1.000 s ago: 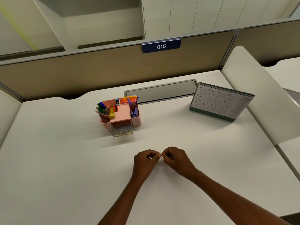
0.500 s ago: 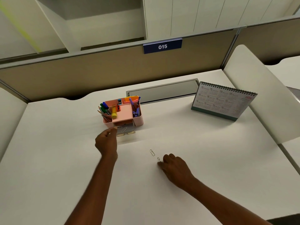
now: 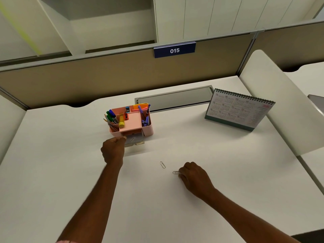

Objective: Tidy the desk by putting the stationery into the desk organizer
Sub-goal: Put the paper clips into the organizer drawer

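Note:
A pink desk organizer (image 3: 133, 121) stands mid-desk with markers, pencils, a glue stick and sticky notes in it. Its clear front drawer (image 3: 137, 142) is pulled out, and a paper clip (image 3: 132, 139) lies inside. My left hand (image 3: 113, 150) is at the drawer's left corner with its fingers curled and fingertips together; whether they hold anything is hidden. My right hand (image 3: 194, 176) rests on the desk and pinches a second paper clip (image 3: 175, 172) that sticks out to the left. A third paper clip (image 3: 162, 165) lies loose between my hands.
A desk calendar (image 3: 236, 111) stands at the back right. A grey cable-tray lid (image 3: 173, 99) runs along the back edge behind the organizer. A tan partition (image 3: 122, 78) closes the back, and a white side divider (image 3: 280, 106) closes the right.
My hands were together near the desk's front. My left hand has moved up to the organizer's drawer. My right hand has stayed and now pinches a clip on the desk.

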